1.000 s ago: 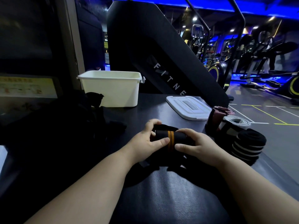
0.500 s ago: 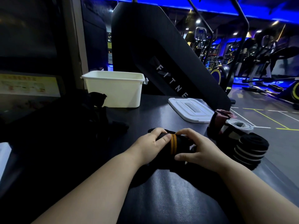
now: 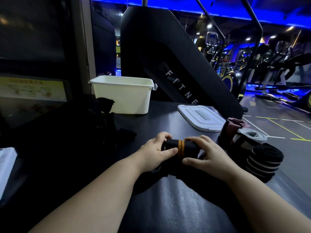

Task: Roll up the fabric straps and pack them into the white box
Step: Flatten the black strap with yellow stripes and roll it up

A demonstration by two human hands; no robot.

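Black strap roll (image 3: 179, 147) lies between your hands — left hand (image 3: 155, 153) and right hand (image 3: 209, 154) both grip its ends, seemingly on the table (image 3: 168, 199)

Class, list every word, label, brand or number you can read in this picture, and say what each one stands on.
"F I T N E": white letters running down the black slanted panel behind the table; any further letters are hidden.
On the yellow sign at far left: printed text, too blurred to read.
On the white box and the white lid: no text visible.
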